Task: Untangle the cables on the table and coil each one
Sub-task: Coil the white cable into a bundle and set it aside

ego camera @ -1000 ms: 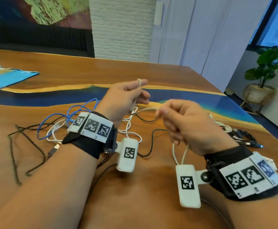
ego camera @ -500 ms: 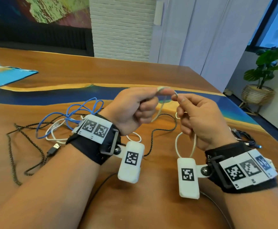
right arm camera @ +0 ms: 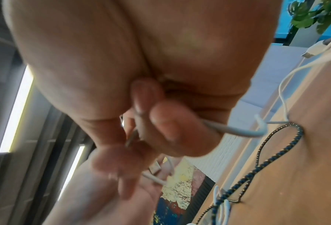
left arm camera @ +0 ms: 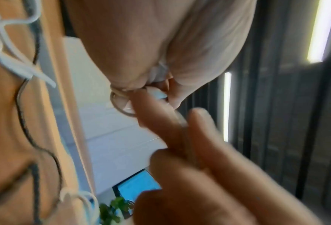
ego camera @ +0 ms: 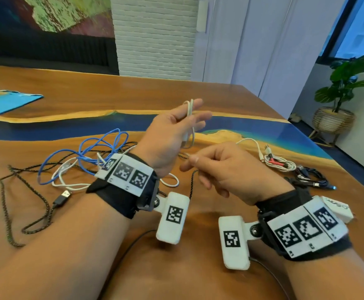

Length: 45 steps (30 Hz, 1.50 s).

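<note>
My left hand (ego camera: 177, 128) is raised over the table's middle, and its thumb and fingers pinch a small bundle of loops of the white cable (ego camera: 190, 109). The left wrist view shows that loop (left arm camera: 122, 105) sticking out between thumb and finger. Just below and to the right, my right hand (ego camera: 216, 167) pinches the same white cable (right arm camera: 235, 129) between thumb and forefinger; its tail runs right across the table (ego camera: 250, 140). A tangle of blue cable (ego camera: 98, 146), black braided cable (ego camera: 5, 198) and another white cable (ego camera: 68, 182) lies at the left.
A white cable bundled with a red tie (ego camera: 278, 163) and black coiled cables (ego camera: 311, 180) lie at the right, near the table edge. A blue sheet (ego camera: 7, 102) sits far left. A potted plant (ego camera: 341, 98) stands on the floor beyond the table.
Half a second ago the hands met at the cable. Now the left hand has lifted with the loops and spread its fingers, and the right hand has dropped lower along the cable.
</note>
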### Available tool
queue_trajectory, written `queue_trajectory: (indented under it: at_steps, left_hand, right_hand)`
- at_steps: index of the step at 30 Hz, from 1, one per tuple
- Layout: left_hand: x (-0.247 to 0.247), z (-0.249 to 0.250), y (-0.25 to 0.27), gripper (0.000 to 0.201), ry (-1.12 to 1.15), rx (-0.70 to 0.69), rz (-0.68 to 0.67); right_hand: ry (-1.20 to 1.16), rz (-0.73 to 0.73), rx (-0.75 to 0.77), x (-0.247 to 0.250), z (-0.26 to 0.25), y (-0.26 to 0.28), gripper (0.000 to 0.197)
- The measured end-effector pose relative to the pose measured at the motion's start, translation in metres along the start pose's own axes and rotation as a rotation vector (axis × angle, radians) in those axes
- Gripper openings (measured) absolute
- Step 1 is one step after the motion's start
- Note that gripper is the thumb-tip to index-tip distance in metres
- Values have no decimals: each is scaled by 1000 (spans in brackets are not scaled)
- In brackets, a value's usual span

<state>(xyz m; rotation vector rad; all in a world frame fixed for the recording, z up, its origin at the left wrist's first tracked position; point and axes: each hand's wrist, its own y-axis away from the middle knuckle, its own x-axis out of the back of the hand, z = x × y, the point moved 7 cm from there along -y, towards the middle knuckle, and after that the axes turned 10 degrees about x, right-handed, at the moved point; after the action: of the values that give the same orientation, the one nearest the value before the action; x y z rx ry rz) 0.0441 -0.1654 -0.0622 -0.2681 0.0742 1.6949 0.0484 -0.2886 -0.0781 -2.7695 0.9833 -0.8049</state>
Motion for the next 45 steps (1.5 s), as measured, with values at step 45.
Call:
queue_trajectory:
  at_steps: [45]
  left_hand:
    - [-2, -3, 8, 25, -385, 99, 8]
  right_hand:
    - [-45, 370, 234, 50, -20, 8, 21]
